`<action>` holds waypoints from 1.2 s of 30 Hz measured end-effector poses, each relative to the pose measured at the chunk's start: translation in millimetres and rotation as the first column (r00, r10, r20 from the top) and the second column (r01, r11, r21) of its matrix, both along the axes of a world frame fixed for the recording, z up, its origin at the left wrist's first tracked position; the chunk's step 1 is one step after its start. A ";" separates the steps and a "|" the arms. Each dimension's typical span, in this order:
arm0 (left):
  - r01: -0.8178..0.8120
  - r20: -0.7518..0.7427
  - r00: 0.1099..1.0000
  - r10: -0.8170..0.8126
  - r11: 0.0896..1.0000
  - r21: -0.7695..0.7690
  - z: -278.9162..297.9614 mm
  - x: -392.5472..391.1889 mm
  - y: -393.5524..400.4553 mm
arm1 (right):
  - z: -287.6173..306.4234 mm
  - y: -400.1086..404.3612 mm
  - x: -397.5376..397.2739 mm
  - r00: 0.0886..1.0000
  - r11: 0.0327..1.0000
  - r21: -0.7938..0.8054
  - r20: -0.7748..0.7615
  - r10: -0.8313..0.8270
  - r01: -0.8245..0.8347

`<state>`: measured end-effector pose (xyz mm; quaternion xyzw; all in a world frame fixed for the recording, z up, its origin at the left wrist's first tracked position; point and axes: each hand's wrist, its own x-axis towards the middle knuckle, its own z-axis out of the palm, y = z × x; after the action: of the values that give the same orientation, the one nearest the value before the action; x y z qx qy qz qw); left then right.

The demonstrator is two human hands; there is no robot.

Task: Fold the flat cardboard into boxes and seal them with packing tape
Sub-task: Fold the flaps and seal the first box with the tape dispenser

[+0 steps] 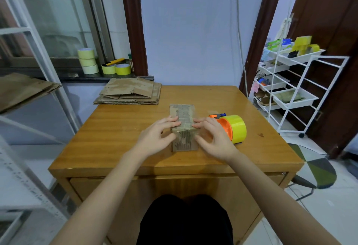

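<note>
A small folded cardboard box [183,115] stands in the middle of the wooden table [116,128], with a strip of clear tape running along its top and down its near face. My left hand [157,137] rests on the box's left side, fingers reaching onto the top edge. My right hand [213,138] lies against the right side, fingertips pressing on the tape at the top. Just right of my right hand lies an orange tape dispenser with a yellow roll [235,128]. A stack of flat cardboard [129,92] lies at the table's far left corner.
Several yellow tape rolls [88,60] stand on the windowsill at the back left. More flat cardboard [21,88] lies on a shelf at left. A white wire trolley [290,82] with trays stands to the right of the table. A patterned chair seat [317,169] is at lower right.
</note>
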<state>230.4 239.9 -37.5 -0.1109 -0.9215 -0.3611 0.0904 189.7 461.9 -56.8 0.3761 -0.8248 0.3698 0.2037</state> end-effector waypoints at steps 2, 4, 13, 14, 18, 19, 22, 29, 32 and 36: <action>-0.051 -0.006 0.999 0.052 0.995 0.081 -0.1 -3.2 4.4 | 8.0 -7.0 1.4 0.994 0.997 -0.045 0.099 -0.052 0.056; -0.087 -0.051 0.994 0.092 0.992 0.096 -0.1 -4.8 11.1 | 11.3 -14.8 -0.7 0.985 0.989 -0.107 0.149 -0.090 0.106; -0.099 -0.220 0.972 0.081 0.992 -0.075 -11.8 -2.1 10.1 | -16.4 -11.9 -2.4 0.993 0.994 -0.029 -0.063 -0.102 0.101; -0.119 -0.289 0.954 0.082 0.986 -0.113 -14.8 -1.7 11.9 | -19.2 -12.6 -3.0 0.991 0.994 -0.026 -0.082 -0.108 0.106; -0.144 -0.386 0.915 0.120 0.989 -0.034 -27.2 2.6 20.3 | -19.5 -17.6 4.3 0.991 0.989 -0.083 -0.043 -0.127 0.124; -0.138 -0.370 0.920 0.127 0.990 -0.005 -28.6 2.6 20.3 | -19.0 -18.5 5.6 0.990 0.987 -0.094 -0.031 -0.134 0.131; -0.117 -0.343 0.933 0.112 0.993 0.005 -28.1 3.0 18.1 | -15.7 -22.2 5.8 0.986 0.978 -0.126 0.004 -0.167 0.166; -0.021 -0.273 0.960 0.064 0.987 0.157 -26.6 -5.4 10.5 | -11.9 -16.4 1.9 0.994 0.979 -0.173 0.003 -0.113 0.112; 0.063 -0.211 0.977 -0.015 0.974 0.218 -22.8 -6.5 5.5 | -5.5 -6.3 0.3 0.997 0.987 -0.156 0.072 -0.029 0.040; 0.104 -0.149 0.987 -0.063 0.952 0.288 -21.0 -5.8 1.6 | -7.1 -6.1 1.4 0.992 0.981 -0.195 0.126 0.006 0.019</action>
<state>224.5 241.4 -58.5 -0.1600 -0.8434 -0.4893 0.1537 191.1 455.8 -64.0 0.3275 -0.7968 0.4715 0.1883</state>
